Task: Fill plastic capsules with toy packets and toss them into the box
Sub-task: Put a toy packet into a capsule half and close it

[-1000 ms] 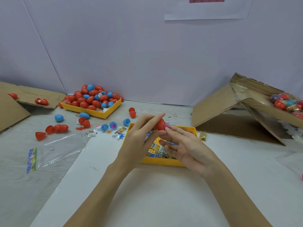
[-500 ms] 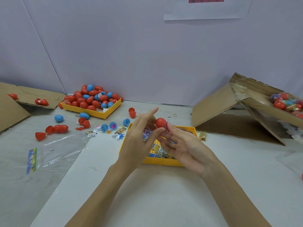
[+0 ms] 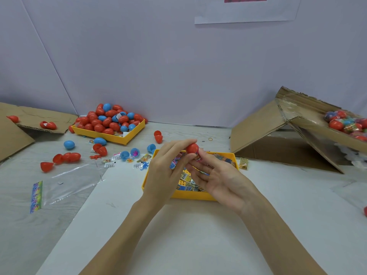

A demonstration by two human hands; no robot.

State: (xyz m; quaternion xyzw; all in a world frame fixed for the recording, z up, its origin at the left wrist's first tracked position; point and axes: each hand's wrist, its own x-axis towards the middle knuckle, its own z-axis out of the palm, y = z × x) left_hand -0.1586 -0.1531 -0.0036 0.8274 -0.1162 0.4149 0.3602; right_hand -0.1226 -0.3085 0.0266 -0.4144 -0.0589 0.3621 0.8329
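Note:
A red capsule [image 3: 192, 148] with a pink toy packet [image 3: 198, 157] poking out beneath it is held above the near yellow tray [image 3: 190, 195]. My left hand [image 3: 165, 171] pinches the capsule between thumb and fingertips. My right hand [image 3: 218, 179] holds the capsule and packet from below with its fingertips, palm up. The tray under my hands holds several toy packets. The cardboard box [image 3: 309, 124] at the right leans open, with several filled capsules [image 3: 346, 124] in it.
A second yellow tray [image 3: 127, 136] heaped with red and blue capsules stands at the back left. Loose capsules [image 3: 69, 144], capsule halves and small packets lie scattered left of my hands, beside a clear plastic bag [image 3: 65, 185]. Flattened cardboard [image 3: 12, 135] lies far left.
My left fingers have closed back onto the red capsule after lifting off it. The capsule has stayed above the tray, and my right hand has barely moved.

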